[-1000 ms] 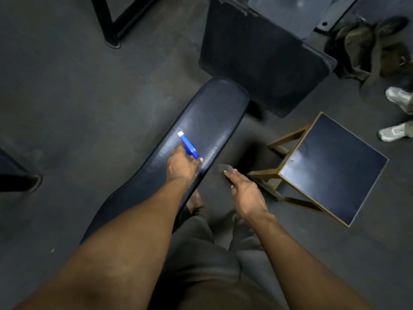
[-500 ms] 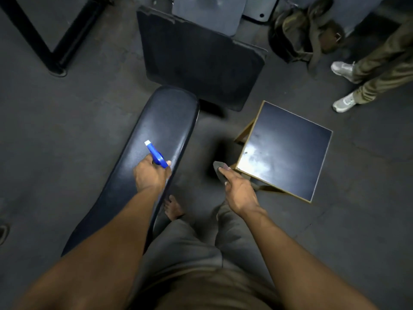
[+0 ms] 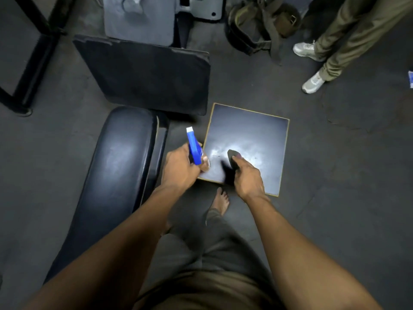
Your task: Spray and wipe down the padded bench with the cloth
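The long black padded bench (image 3: 116,175) runs from lower left up to the centre. My left hand (image 3: 178,168) grips a blue spray bottle (image 3: 194,147), its white nozzle pointing away from me, in the gap between the bench and a square black stool (image 3: 257,135). My right hand (image 3: 247,177) holds a dark cloth (image 3: 231,156) over the near edge of the stool top. Both hands are to the right of the bench and off its padding.
A large black pad (image 3: 147,74) leans just beyond the bench end. A black metal frame (image 3: 33,52) stands at far left. A green backpack (image 3: 263,21) and another person's legs and white shoes (image 3: 312,81) are at upper right. My bare foot (image 3: 221,201) is below the stool.
My left hand has left the bench top and carried the spray bottle right toward the stool. My right hand with the cloth has moved up over the stool. The view has shifted right.
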